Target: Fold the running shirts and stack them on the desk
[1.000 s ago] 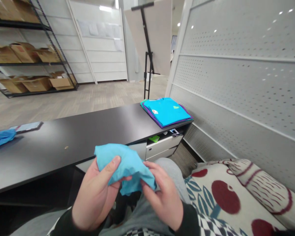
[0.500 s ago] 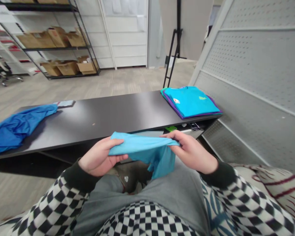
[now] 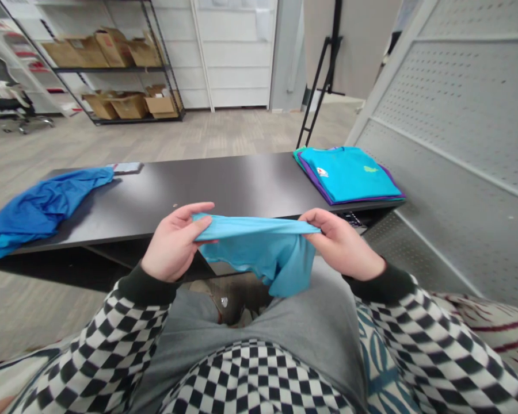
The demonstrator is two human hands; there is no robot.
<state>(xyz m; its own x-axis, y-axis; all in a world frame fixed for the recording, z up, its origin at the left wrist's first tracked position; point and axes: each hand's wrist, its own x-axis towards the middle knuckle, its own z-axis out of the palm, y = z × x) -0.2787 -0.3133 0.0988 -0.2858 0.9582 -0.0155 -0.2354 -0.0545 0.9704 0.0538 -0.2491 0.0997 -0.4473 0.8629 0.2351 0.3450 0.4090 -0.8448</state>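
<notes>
A light blue cloth (image 3: 259,247) is stretched between my hands above my lap, its loose part hanging down. My left hand (image 3: 176,238) pinches the left end, with the index finger raised off the fabric. At the right end, my right hand (image 3: 341,241) grips the cloth between thumb and fingers. Beyond, a stack of folded shirts with a bright blue shirt (image 3: 349,175) on top lies at the right end of the dark table (image 3: 207,178). A crumpled darker blue garment (image 3: 47,204) lies at the table's left end.
A small flat packet (image 3: 127,167) lies near the table's far left edge. A grey perforated panel (image 3: 470,115) stands on the right. Shelves with cardboard boxes (image 3: 129,106) and a black stand (image 3: 317,98) are behind the table. Patterned fabric (image 3: 496,328) is at lower right.
Both hands have risen slightly with the light blue cloth, which now hangs more spread out. My left index finger has lifted. The view has shifted, so the background sits higher and further right.
</notes>
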